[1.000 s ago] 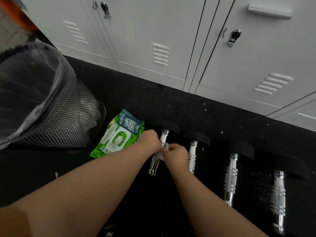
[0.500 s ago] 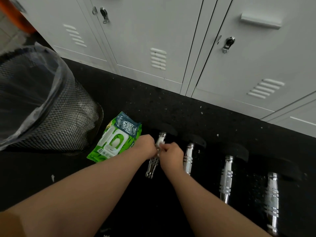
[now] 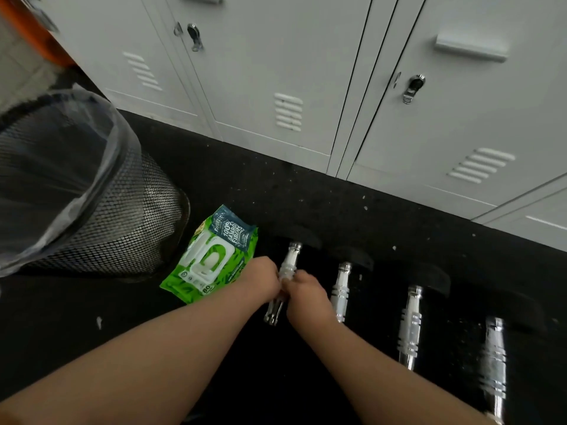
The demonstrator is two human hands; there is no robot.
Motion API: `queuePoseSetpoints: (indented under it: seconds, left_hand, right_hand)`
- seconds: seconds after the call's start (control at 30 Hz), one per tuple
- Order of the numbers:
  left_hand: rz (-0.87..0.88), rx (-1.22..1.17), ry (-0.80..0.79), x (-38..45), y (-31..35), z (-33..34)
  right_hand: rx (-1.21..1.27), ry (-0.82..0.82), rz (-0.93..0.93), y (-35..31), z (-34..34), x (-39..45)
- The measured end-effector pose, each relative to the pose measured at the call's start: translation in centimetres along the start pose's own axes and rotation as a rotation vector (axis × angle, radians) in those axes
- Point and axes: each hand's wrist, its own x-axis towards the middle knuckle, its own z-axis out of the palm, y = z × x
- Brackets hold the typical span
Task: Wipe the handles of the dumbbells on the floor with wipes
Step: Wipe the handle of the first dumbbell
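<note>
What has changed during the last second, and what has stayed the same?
Little changed: both hands, left hand and right hand, stay clasped on the leftmost dumbbell handle, shifting slightly along it. The wipes pack, wastebasket and the other three dumbbells stayed put.

We see a green leaf-print wipes pack [image 3: 211, 259], chrome ringed dumbbell handles [image 3: 409, 326], black speckled floor [image 3: 276, 191], black mesh bin [image 3: 116, 225] left, pale grey lockers [image 3: 276, 56] up top.

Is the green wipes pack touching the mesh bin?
Apart. The head view shows a strip of black floor between the green wipes pack and the mesh bin.
</note>
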Motion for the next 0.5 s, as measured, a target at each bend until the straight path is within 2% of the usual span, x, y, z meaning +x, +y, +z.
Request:
queuePoseSetpoints:
  seconds: [0.1,0.23,0.37,0.43,0.5]
  left_hand:
    - [-0.013,-0.007,0.027,0.0,0.2,0.1]
    - [-0.012,0.002,0.067,-0.3,0.1,0.4]
    - [-0.025,-0.035,0.081,-0.4,0.0,0.4]
    - [-0.034,-0.067,0.067,-0.3,0.1,0.5]
    - [-0.037,-0.089,0.061,-0.1,0.0,0.6]
  right_hand:
    - [-0.069,-0.032,-0.011,0.2,-1.0,0.1]
    - [-0.085,0.084,-0.001,-0.4,-3.0,3.1]
    - [-0.136,0.033,0.003,-0.4,-1.3,1.4]
    - [-0.116,-0.03,-0.005,0.3,-0.5,-0.1]
    - [-0.067,-0.025,0.024,0.8,-0.6,-0.3]
